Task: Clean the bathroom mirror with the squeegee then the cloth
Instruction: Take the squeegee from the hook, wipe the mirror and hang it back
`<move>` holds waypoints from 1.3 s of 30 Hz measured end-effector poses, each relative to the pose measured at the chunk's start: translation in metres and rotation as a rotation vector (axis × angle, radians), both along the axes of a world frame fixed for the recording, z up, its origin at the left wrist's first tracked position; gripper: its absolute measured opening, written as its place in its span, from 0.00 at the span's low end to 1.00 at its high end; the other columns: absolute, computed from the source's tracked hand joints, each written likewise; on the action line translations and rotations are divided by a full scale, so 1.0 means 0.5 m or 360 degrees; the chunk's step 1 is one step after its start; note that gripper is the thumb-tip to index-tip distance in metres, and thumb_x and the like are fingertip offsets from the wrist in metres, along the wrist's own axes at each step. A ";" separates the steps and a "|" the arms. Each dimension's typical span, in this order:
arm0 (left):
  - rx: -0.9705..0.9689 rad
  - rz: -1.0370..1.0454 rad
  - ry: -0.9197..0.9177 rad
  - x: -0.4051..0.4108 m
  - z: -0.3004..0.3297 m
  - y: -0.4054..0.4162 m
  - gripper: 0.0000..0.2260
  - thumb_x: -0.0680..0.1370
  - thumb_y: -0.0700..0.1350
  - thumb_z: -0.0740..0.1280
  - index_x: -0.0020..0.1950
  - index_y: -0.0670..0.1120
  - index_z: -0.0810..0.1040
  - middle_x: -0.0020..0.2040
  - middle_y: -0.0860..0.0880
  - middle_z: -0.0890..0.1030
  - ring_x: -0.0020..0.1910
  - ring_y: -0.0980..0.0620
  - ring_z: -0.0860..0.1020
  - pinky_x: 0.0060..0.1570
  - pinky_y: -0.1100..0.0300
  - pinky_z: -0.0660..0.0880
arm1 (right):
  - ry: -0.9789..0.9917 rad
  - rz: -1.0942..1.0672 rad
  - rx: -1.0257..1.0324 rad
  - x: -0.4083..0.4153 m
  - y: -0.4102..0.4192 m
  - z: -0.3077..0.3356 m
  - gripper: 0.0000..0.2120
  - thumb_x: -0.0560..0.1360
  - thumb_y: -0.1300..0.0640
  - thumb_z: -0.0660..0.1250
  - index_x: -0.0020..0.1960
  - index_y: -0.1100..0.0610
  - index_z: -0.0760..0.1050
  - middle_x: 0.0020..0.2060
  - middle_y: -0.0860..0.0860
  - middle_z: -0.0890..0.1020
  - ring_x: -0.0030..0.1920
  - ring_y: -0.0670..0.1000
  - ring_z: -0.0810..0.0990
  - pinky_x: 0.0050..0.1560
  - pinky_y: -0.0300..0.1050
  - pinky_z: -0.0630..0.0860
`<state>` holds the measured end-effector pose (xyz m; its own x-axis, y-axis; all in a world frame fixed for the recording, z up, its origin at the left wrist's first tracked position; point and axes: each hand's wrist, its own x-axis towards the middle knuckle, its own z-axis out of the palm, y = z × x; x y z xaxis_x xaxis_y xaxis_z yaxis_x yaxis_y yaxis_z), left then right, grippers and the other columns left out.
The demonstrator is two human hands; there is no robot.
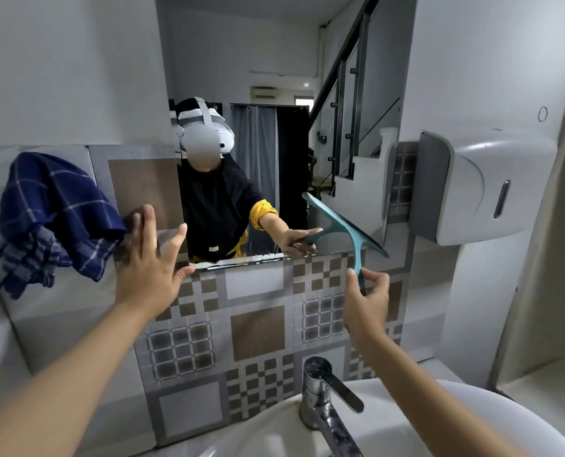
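The bathroom mirror (274, 77) hangs on the wall above the sink and reflects a person with a headset. A teal squeegee (347, 225) rests with its blade against the mirror's lower right corner; my right hand (367, 301) pinches the bottom of its handle. My left hand (152, 262) is spread flat on the tiled wall at the mirror's lower left corner, fingers apart, holding nothing. A dark blue checked cloth (53, 216) hangs on the wall to the left of that hand.
A white sink (274, 433) with a chrome tap (324, 400) lies directly below. A white paper dispenser (479, 186) juts from the wall right of the mirror. Patterned grey and brown tiles (258, 328) cover the wall under the mirror.
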<state>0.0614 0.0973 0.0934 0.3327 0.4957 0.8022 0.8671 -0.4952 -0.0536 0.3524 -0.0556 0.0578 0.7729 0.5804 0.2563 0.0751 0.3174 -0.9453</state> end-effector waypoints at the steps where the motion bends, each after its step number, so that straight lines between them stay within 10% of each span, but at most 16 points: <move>1: -0.0004 -0.0001 -0.0003 0.000 0.000 0.001 0.33 0.72 0.53 0.70 0.73 0.50 0.60 0.77 0.37 0.44 0.75 0.35 0.45 0.60 0.29 0.65 | 0.0073 -0.0007 -0.0010 -0.017 0.003 0.009 0.08 0.79 0.52 0.63 0.54 0.52 0.67 0.34 0.53 0.73 0.26 0.48 0.67 0.23 0.40 0.66; 15: -0.0009 0.0016 0.0109 -0.018 0.019 -0.018 0.38 0.67 0.48 0.76 0.73 0.50 0.62 0.76 0.35 0.52 0.74 0.33 0.54 0.63 0.38 0.68 | 0.0511 0.0247 0.0115 -0.245 0.033 0.080 0.09 0.80 0.54 0.62 0.55 0.53 0.63 0.41 0.56 0.75 0.26 0.49 0.71 0.24 0.42 0.71; 25: -0.0152 0.0045 0.0246 -0.064 0.031 -0.027 0.50 0.63 0.48 0.79 0.77 0.45 0.53 0.78 0.44 0.45 0.76 0.43 0.51 0.59 0.48 0.75 | -0.0093 0.0389 0.0088 -0.338 0.058 0.012 0.12 0.77 0.52 0.66 0.47 0.42 0.63 0.32 0.56 0.76 0.28 0.53 0.75 0.30 0.55 0.79; 39: -0.0151 -0.0036 0.0223 -0.074 0.031 -0.020 0.47 0.67 0.40 0.76 0.77 0.47 0.49 0.78 0.47 0.40 0.77 0.45 0.46 0.63 0.46 0.72 | -0.0840 0.0329 -0.0045 -0.268 0.011 -0.089 0.15 0.76 0.60 0.69 0.44 0.45 0.65 0.28 0.46 0.72 0.24 0.41 0.71 0.23 0.32 0.68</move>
<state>0.0243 0.0872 0.1086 0.4500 0.5583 0.6970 0.8431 -0.5230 -0.1254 0.2186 -0.0502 0.0135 0.4140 0.7182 0.5594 0.4786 0.3510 -0.8048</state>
